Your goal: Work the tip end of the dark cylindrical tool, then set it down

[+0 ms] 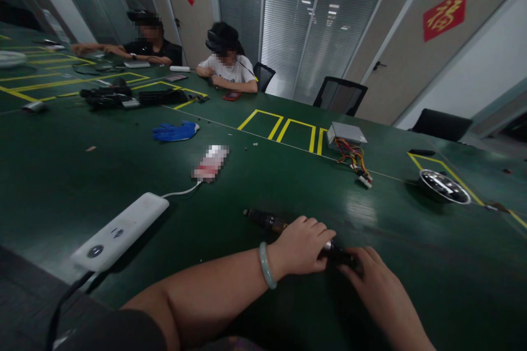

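Head view: a dark rod (267, 221) is held low on the table (288, 175), its long axis running left to right (far tip pointing left), gripped mid-length by the curled left hand (302, 245) while the right hand (366, 274) pinches its near end.

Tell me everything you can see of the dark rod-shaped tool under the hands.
The dark tool is a slim cylinder lying flat on the green table, running from upper left to lower right. Its free end looks dark with a brownish, metallic band; finer detail is too dim to tell. The left hand wraps over its middle, where a bright metallic bit shows, and the right hand holds its dark near end.
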Available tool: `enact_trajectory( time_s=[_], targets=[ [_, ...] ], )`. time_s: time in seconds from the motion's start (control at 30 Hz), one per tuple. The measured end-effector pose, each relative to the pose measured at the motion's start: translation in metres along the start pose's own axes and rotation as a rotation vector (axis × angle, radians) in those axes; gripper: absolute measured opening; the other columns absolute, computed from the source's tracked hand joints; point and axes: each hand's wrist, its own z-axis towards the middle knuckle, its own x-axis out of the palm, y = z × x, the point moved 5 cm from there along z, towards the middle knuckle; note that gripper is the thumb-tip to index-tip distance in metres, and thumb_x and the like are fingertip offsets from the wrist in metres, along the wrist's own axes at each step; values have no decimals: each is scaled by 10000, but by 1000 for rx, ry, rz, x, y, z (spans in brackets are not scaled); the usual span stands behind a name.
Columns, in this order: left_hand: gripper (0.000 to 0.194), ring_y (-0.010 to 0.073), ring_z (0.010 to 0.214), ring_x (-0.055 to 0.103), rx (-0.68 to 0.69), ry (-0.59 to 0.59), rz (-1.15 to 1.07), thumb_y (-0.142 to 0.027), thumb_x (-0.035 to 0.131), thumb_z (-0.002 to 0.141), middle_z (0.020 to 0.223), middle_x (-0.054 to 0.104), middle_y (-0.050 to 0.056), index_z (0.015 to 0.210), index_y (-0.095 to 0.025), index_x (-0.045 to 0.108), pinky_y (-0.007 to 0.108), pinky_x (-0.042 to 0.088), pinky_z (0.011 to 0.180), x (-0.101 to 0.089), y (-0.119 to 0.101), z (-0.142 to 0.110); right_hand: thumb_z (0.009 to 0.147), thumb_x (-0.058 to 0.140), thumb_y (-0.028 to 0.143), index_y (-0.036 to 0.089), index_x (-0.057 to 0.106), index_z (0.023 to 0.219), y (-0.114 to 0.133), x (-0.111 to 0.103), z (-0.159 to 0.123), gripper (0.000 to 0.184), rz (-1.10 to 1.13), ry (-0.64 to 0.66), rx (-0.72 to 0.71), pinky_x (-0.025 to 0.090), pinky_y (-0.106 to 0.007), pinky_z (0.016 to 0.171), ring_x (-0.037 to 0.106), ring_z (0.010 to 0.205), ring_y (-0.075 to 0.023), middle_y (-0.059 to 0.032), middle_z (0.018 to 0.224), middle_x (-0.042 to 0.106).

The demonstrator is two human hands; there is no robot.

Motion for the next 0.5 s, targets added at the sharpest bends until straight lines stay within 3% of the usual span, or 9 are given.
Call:
enact_trajectory(
  time_s=[0.5],
  targets=[
    [441,237,999,552,0,-6,-7,-423,576,845,1076,606,72,1212,-185,527,357,403,838,4,2,1,883,494,424,232,584,944,-3,6,15,221,93,-10,-12,436,-311,700,588,801,-185,-40,983,597]
  ],
)
